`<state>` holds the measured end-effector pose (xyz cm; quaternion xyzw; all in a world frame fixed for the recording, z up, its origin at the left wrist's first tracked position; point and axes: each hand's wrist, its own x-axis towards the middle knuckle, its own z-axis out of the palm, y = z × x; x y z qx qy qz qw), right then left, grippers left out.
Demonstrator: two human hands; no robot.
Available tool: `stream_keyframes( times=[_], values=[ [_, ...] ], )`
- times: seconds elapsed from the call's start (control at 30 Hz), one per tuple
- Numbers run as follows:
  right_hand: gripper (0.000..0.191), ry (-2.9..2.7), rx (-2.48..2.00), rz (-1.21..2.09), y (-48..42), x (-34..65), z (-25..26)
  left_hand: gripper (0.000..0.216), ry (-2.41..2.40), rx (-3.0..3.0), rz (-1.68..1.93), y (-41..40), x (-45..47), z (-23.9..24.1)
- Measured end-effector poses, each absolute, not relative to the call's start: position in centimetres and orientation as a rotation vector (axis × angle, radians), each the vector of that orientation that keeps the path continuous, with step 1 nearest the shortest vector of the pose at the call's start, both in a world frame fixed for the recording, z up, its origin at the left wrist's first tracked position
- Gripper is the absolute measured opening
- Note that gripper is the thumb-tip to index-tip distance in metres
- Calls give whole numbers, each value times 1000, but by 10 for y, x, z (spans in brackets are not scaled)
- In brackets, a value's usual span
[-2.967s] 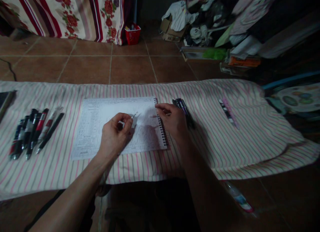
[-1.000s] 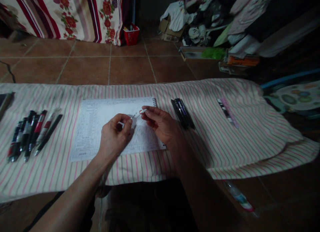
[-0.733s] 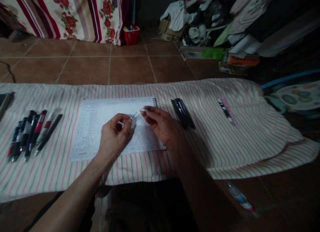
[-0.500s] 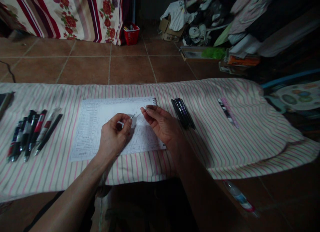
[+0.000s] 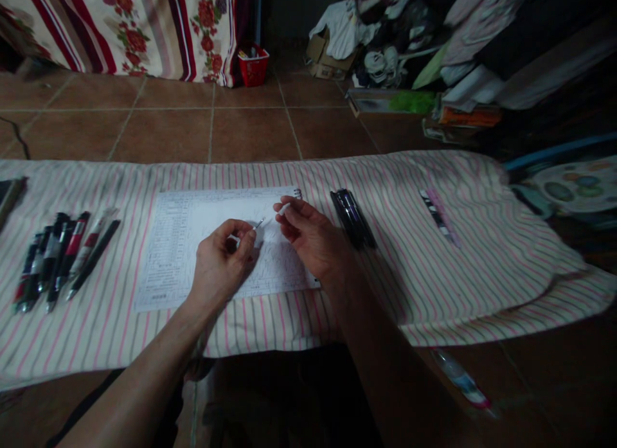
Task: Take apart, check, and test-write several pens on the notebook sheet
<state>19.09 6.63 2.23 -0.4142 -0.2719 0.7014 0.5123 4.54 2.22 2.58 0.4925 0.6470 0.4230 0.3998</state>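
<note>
My left hand is closed round a thin pen part whose metal tip pokes out toward the right. My right hand pinches a small white piece between thumb and fingers, a short way from that tip. Both hands hover over a spiral notebook lying open on a pink-striped cloth. A row of pens lies to the left of the notebook. A bundle of dark pens lies just right of my right hand.
Two striped pens lie further right on the cloth. A dark object sits at the cloth's far left edge. Brown floor tiles, a red basket and piled clothes lie beyond. A bottle lies by my right arm.
My right hand left the notebook's spiral edge with a small white piece, brought it toward the tip in my left hand, then turned it slightly. My left hand has barely moved.
</note>
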Motion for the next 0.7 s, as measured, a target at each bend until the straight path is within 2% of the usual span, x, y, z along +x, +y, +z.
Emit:
stream_keyframes(
  times=[0.7],
  values=[
    [19, -770, -1076, 1687, 62, 184, 25, 18, 1733, 1430, 1002, 22, 44, 25]
  ],
)
